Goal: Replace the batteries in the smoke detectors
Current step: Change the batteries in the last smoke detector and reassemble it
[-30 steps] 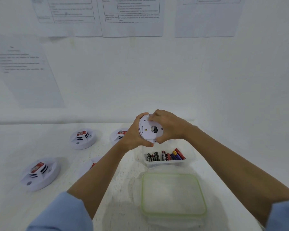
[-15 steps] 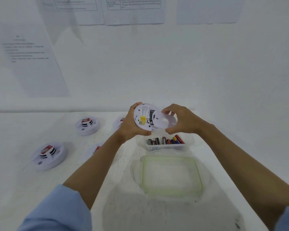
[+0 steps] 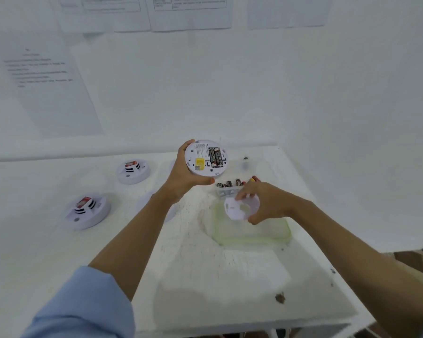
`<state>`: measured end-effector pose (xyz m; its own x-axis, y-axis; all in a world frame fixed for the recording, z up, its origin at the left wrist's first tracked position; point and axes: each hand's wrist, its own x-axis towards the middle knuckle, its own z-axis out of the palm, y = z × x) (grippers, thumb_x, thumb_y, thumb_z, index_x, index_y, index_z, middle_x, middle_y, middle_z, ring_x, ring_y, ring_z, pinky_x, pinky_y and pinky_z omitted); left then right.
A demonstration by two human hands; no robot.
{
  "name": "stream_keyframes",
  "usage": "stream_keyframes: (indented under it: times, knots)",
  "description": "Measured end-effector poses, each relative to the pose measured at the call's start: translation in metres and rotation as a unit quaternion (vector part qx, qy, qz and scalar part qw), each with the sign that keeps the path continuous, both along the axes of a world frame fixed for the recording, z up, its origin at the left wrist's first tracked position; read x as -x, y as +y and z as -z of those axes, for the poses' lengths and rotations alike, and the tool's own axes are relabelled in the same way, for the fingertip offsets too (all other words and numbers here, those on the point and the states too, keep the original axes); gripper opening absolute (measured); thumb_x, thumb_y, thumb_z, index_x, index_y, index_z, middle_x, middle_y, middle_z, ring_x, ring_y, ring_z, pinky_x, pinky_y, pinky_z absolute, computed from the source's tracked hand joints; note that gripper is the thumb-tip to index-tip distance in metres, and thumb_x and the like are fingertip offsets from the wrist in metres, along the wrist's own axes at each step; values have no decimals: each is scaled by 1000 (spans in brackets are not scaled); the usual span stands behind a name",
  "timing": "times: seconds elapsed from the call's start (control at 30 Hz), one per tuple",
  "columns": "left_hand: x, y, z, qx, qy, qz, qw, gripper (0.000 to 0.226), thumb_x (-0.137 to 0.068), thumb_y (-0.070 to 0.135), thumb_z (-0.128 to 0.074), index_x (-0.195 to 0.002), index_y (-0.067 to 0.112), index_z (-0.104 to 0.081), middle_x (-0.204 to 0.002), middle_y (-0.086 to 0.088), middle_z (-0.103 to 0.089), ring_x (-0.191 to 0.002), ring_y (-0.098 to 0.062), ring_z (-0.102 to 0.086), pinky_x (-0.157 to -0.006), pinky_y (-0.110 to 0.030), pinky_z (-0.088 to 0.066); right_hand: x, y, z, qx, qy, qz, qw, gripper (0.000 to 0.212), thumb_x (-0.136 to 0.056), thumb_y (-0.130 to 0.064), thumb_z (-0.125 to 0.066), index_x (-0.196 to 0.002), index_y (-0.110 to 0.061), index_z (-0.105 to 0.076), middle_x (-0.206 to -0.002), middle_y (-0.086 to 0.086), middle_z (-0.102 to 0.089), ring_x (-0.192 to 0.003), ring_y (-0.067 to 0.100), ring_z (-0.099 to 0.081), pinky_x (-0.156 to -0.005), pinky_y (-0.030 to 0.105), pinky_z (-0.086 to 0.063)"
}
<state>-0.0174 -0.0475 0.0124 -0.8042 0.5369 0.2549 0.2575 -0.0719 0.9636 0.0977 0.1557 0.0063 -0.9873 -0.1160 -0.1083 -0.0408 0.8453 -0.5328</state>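
While gripping the detector [image 3: 205,158] by its rim in the left hand [image 3: 181,181], fingers and thumb curled round the edge, holds it tilted above the worktop [image 3: 205,276], back side toward the camera. Shows an open bay there with two batteries [image 3: 215,157] side by side, just beside a yellow label [image 3: 200,163]. Pinches the round white cover [image 3: 241,207] in the right hand [image 3: 266,203], thumb under the lower edge and fingertips on the upper one, lower and to the right, apart from the detector. Holds that cover over the far rim of a green-edged container [image 3: 254,240] and just in front of a clear tub [image 3: 226,192] of loose cells [image 3: 230,184]. Has a far detector [image 3: 133,170] and a near detector [image 3: 87,211] lying on the worktop to the left, well apart from both hands, each with a red tag on top. Faces a white wall hung with printed sheets [image 3: 191,13].
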Motion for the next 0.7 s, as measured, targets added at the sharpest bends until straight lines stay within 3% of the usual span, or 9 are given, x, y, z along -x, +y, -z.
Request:
stream_keyframes:
  times: [0.13,0.27,0.33,0.43,0.6,0.7]
  knots:
    - [-9,-5,2,-5,-4,18,1000,97,-50,-6,-74,-129,27,-28,-121,10,-46,-110,-7,-50,-74,-16,-53,-6,-2,8,-24,-26,17,999,53,-69,-21,-78,-117,-23,-58,-115,-9,-48,-109,9,-46,-96,26,-40]
    - [-12,-1,3,-2,8,16,1000,98,-57,-19,-76,-131,23,-28,-122,10,-45,-110,-6,-49,-74,-14,-51,3,-3,-12,132,134,76,979,26,-75,-23,-75,-99,-26,-65,-103,-1,-57,-86,10,-51,-76,23,-40]
    - [-11,4,1,-2,8,15,1000,96,-58,-20,-75,-130,23,-28,-121,11,-46,-110,-6,-49,-75,-15,-52,15,-6,-26,184,178,102,961,20,-79,-26,-71,-97,-24,-62,-108,2,-57,-90,14,-53,-74,19,-42]
    - [-2,10,-2,0,10,8,1000,96,-57,-20,-75,-129,22,-28,-120,11,-46,-111,-9,-49,-76,-16,-53,35,-4,-39,191,191,112,956,25,-81,-32,-69,-100,-27,-54,-113,-2,-52,-92,16,-57,-70,16,-44]
    - [17,24,-10,27,33,22,999,102,-46,-3,-82,-128,26,-28,-122,8,-45,-114,-13,-49,-83,-25,-55,67,14,-51,215,153,47,963,53,-73,-25,-77,-120,-36,-54,-121,-2,-51,-94,18,-60,-83,26,-51]
    - [30,38,-13,22,26,53,998,107,-50,-13,-78,-136,20,-24,-126,2,-44,-113,-14,-51,-77,-25,-55,87,25,-54,188,160,23,969,53,-69,-16,-80,-117,-28,-60,-111,-4,-53,-92,17,-59,-76,18,-52]
